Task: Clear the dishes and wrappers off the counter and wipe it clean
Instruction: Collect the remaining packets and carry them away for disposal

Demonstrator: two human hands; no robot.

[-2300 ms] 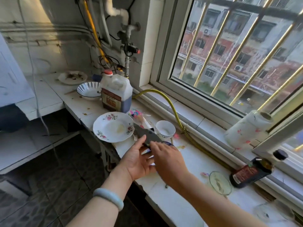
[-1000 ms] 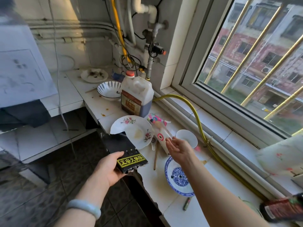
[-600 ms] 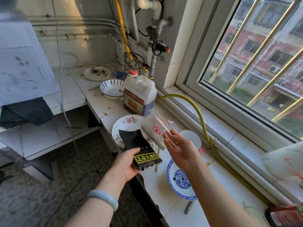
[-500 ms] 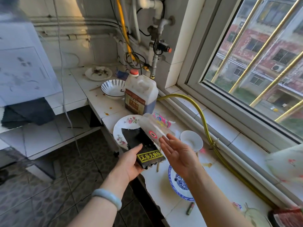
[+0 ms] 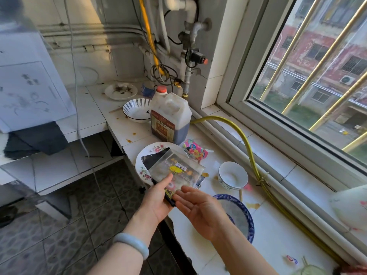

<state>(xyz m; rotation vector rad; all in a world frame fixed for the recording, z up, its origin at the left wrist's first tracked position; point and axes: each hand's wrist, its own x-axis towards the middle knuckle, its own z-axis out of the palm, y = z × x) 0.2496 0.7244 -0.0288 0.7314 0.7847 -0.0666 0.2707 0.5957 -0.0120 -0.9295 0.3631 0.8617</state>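
ok so the left hand (image 5: 158,199) has two wrappers stacked in it, thumb pressed on top and fingers curled under: a crinkly clear plastic wrapper (image 5: 176,169) lying over a flat black wrapper (image 5: 153,157). They're held just above the near edge of the counter (image 5: 278,231), over the rim of a round floral plate (image 5: 156,147) with little pink roses. The right hand (image 5: 198,205) is palm up with fingers straight and spread a bit, fingertips right at the near edge of the wrappers, gripping nothing. There's a smooth pale bangle (image 5: 133,243) on the left wrist.

The counter is glossy white tile with orange-brown splotches. Near right sits a blue-and-white plate (image 5: 238,215), behind it a small white bowl (image 5: 232,176) with a blue band round the foot. A crumpled pink wrapper (image 5: 194,150) lies just right of the floral plate. Further back is a squarish plastic jug (image 5: 169,118), red cap, dark liquid low inside, then a white bowl with dark stripes (image 5: 136,110) and a dirty white plate (image 5: 121,91). A yellow hose (image 5: 248,139) curves along the window sill.

Writing: the clear wrapper has a barcode patch and yellow print, the black one shows a yellow strip by the thumb, the jug has a brown label, all too blurry to read
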